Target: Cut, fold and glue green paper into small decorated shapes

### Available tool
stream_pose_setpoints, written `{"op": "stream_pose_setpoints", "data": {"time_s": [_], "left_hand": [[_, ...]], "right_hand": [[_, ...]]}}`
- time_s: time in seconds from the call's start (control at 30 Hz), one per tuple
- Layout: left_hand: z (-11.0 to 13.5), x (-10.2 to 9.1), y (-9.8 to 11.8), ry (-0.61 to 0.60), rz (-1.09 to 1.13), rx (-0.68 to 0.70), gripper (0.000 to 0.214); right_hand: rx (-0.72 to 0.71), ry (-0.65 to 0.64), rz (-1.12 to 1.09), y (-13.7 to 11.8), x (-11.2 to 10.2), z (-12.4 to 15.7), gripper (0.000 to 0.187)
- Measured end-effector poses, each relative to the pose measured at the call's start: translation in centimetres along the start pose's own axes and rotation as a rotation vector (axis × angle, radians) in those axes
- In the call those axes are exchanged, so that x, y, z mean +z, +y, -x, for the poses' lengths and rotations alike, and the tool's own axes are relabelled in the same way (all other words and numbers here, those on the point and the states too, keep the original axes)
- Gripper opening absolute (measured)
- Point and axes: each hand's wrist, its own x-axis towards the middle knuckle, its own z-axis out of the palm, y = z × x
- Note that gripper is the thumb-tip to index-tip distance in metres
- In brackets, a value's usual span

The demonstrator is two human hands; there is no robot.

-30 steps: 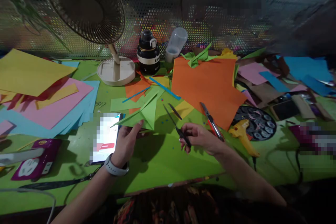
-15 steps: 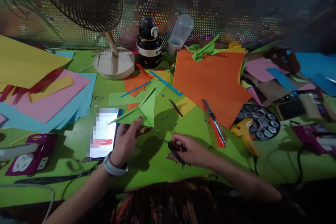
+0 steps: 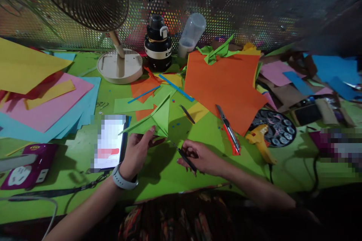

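Observation:
My left hand, with a pale watch strap on its wrist, pinches a light green folded paper between thumb and fingers. The paper has flaps spread into points and is raised over the table. To its right, my right hand is closed round a slim black-handled tool with a thin pointed metal tip; its exact kind is unclear. That tip points up and left, just short of the paper's lower right corner. Dark tweezers lie beyond my right hand.
A lit phone lies by my left wrist. Right of my hands are a red utility knife, a yellow glue gun and orange paper. Coloured sheets are piled left. A fan and black bottle stand behind.
The tool's tip has drawn slightly away from the folded paper's corner, leaving a small gap. The paper is turned a little in my left hand. The whole view has shifted slightly.

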Motion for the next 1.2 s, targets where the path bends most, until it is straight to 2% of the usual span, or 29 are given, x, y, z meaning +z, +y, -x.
{"op": "stream_pose_setpoints", "data": {"time_s": [0.17,0.5,0.73,1.0,1.2], "left_hand": [[0.07,0.18,-0.01,0.004,0.006,-0.009,0.042],[0.11,-0.23,-0.29,0.014,-0.159,-0.025,0.05],[0.01,-0.19,-0.59,-0.008,-0.104,-0.01,0.05],[0.04,0.13,-0.3,0.021,-0.118,0.003,0.046],[-0.16,-0.05,-0.59,0.03,-0.132,-0.002,0.042]], "right_hand": [[0.004,-0.003,0.001,0.09,-0.06,-0.09,0.036],[0.001,0.006,0.011,0.24,-0.14,-0.19,0.036],[-0.005,-0.002,0.011,0.48,-0.25,-0.23,0.038],[0.001,0.034,0.005,-0.34,0.06,-0.08,0.042],[-0.021,0.036,-0.058,0.47,0.15,-0.41,0.043]]}}
